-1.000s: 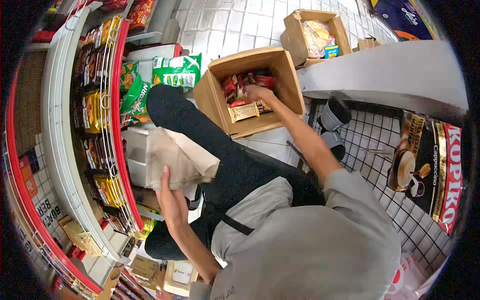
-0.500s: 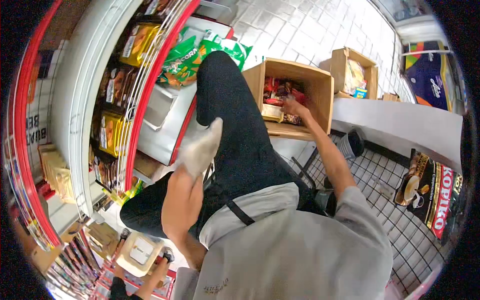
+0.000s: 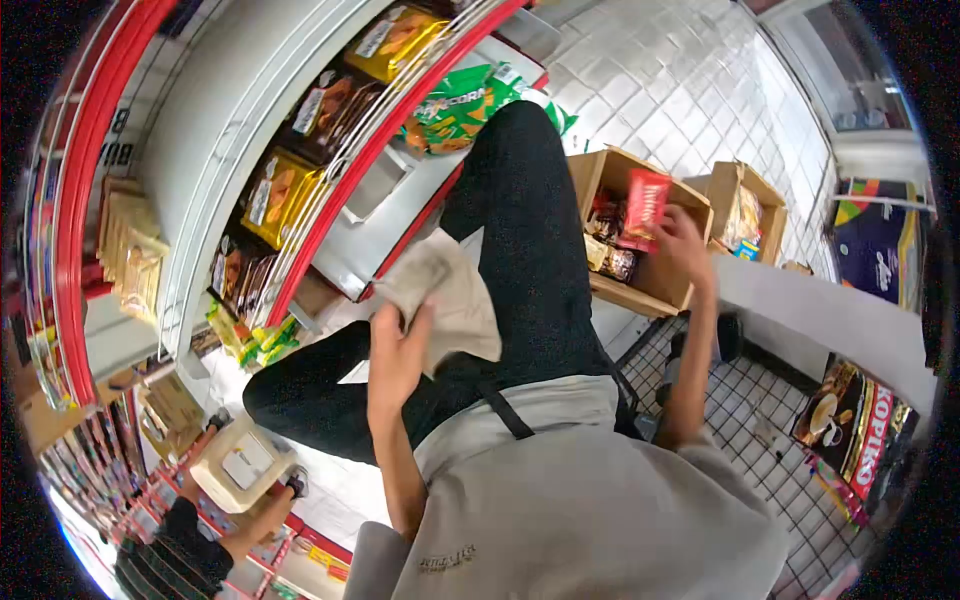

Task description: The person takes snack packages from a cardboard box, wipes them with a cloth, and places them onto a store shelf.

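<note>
A pale beige cloth [image 3: 455, 295] hangs from my left hand [image 3: 397, 355], whose fingers are closed on its edge over my lap. My right hand [image 3: 682, 245] grips a red snack packet [image 3: 645, 207] by its side, just above a cardboard box [image 3: 640, 298]. Inside that box lie several dark wrapped packets [image 3: 620, 263] and other small packs. My fingers partly cover the right edge of the red packet.
Left of me, a red-edged wire shelf [image 3: 345, 180] holds yellow and brown packs. Green snack bags [image 3: 455, 110] lie beyond my knee. A second cardboard box [image 3: 765, 195] stands behind the first. At lower left, another person [image 3: 180, 550] holds a beige container [image 3: 238, 465].
My right hand has come up out of the box with the red packet. The cloth in my left hand has spread out and hangs lower. The whole view has turned somewhat.
</note>
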The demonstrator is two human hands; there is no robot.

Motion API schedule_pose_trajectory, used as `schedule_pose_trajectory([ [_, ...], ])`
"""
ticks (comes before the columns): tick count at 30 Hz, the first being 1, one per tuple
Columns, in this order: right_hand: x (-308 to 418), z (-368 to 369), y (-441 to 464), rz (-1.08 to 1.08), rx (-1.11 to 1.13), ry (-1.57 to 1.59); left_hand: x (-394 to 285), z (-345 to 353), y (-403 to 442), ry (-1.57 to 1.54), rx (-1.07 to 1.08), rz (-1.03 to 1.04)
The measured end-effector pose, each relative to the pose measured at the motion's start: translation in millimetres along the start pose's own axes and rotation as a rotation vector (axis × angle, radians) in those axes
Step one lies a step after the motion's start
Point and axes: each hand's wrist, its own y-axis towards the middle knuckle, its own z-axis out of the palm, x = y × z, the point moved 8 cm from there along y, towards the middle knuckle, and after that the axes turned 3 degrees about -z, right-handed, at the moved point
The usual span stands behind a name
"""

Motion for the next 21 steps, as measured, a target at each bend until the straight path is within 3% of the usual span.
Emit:
schedule_pose_trajectory([
  [2, 84, 25, -38, 0.049, 0.009, 0.122, 0, 3, 2, 0.039, -0.016, -0.026],
  [4, 138, 65, -65, -0.198, 0.220, 0.273, -7, 11, 9, -0.158, 0.049, -0.014],
  [6, 180, 126, -89, -0.349, 0.425, 0.095, -10, 15, 9, -0.263, 0.079, 0.008],
  [8, 182, 189, -102, -0.316, 0.602, -0.152, -6, 22, 8, -0.571, 0.150, 0.123],
  [9, 184, 209, -109, -0.330, 0.601, -0.164, -9, 23, 9, -0.725, 0.188, 0.181],
  [10, 196, 215, -112, -0.474, 0.409, -0.177, -11, 21, 10, -0.734, 0.181, 0.193],
  [12, 194, 222, -108, -0.620, 0.225, -0.189, -6, 15, 12, -0.754, 0.145, 0.104],
  [15, 133, 272, -97, 0.158, 0.622, 0.907, 6, 15, 7, -0.792, 0.132, 0.071],
  [16, 125, 277, -103, 0.166, 0.626, 0.901, 8, 17, 5, -0.811, 0.152, 0.091],
  [19, 112, 302, -136, 0.512, 0.588, 0.876, 7, 12, 2, -0.832, 0.104, 0.130],
  [20, 115, 303, -134, 0.515, 0.593, 0.865, 7, 6, 0, -0.830, 0.032, 0.141],
  [21, 120, 302, -128, 0.379, 0.608, 0.630, 10, 3, 0, -0.833, -0.012, 0.145],
])
